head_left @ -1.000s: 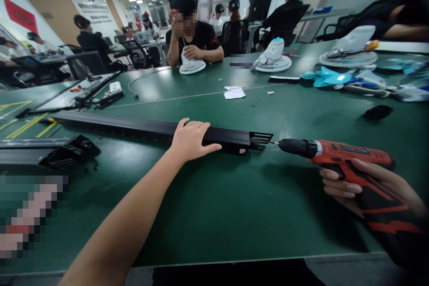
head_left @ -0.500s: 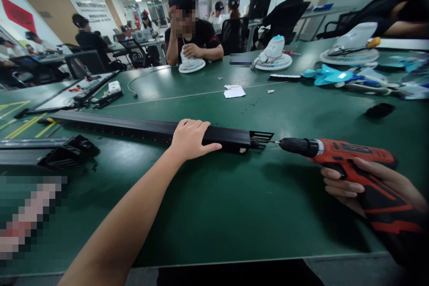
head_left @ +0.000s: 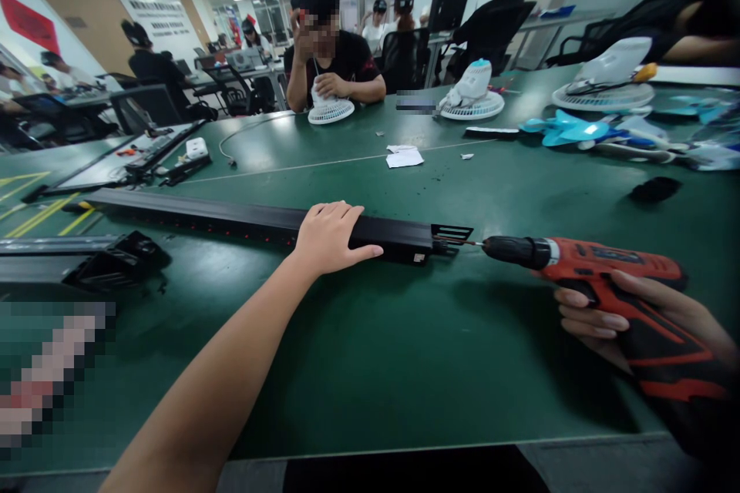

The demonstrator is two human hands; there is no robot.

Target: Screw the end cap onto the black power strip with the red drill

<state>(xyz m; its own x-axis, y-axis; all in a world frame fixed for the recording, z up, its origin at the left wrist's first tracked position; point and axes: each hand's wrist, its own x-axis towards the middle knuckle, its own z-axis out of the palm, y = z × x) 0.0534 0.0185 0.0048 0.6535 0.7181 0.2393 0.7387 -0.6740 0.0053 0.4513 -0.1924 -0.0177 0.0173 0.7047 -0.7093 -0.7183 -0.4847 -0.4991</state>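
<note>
A long black bar with small red dots along its near side lies across the table. My left hand grips it from above near its right end, fingers over the far edge and thumb stretched out along the near side. The slotted end piece sticks out of the bar's right end. My right hand is wrapped round the handle of a red and black cordless drill. The drill's long thin bit points left and reaches in at the end piece; its tip is hidden.
Another black bar lies at the left. White paper scraps rest beyond my left hand. White fan parts and blue blades are at the back right. A person sits across the green table, one hand on a fan part.
Almost nothing differs. My camera view has shifted very slightly; both hands, the bar and the drill keep their places.
</note>
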